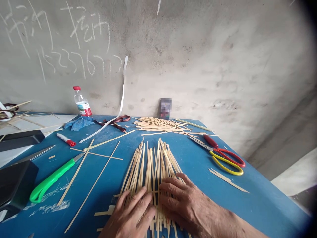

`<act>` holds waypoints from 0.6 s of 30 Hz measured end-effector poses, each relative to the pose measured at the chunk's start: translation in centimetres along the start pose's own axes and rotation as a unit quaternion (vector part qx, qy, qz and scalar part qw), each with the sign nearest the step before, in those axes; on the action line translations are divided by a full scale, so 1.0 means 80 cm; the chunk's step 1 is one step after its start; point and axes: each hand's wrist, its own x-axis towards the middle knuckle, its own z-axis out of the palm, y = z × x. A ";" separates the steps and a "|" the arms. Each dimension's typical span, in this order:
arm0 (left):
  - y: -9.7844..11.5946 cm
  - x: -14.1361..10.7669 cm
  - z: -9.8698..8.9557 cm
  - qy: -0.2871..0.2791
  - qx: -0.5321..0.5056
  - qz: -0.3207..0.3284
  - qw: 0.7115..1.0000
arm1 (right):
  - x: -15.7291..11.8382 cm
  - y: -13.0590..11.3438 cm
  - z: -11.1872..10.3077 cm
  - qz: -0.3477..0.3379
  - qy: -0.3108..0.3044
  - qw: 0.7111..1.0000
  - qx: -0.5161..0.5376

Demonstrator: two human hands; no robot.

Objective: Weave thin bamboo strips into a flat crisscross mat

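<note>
Left hand (133, 211) and right hand (188, 201) rest side by side on fanned strips (149, 162), fingers loosely bent, slightly apart; can't tell if either pinches any. Strips lie on blue table (99, 188), front centre. Scissors (226, 160) right, green-handled knife (53, 178) left, more strips (158, 124) piled behind, near wall (198, 66).
</note>
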 end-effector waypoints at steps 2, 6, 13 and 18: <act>-0.001 0.000 0.003 0.007 -0.002 0.001 1.000 | 0.002 -0.001 -0.003 -0.005 -0.006 1.000 0.000; -0.001 -0.005 0.008 0.015 -0.009 -0.003 1.000 | 0.002 -0.002 -0.002 -0.003 -0.007 1.000 0.002; 0.007 -0.013 0.018 0.065 -0.044 -0.057 0.995 | 0.002 -0.001 -0.005 -0.002 -0.011 1.000 0.005; 0.001 -0.022 0.017 0.074 -0.053 -0.030 0.995 | 0.001 -0.002 -0.003 0.001 -0.008 1.000 0.005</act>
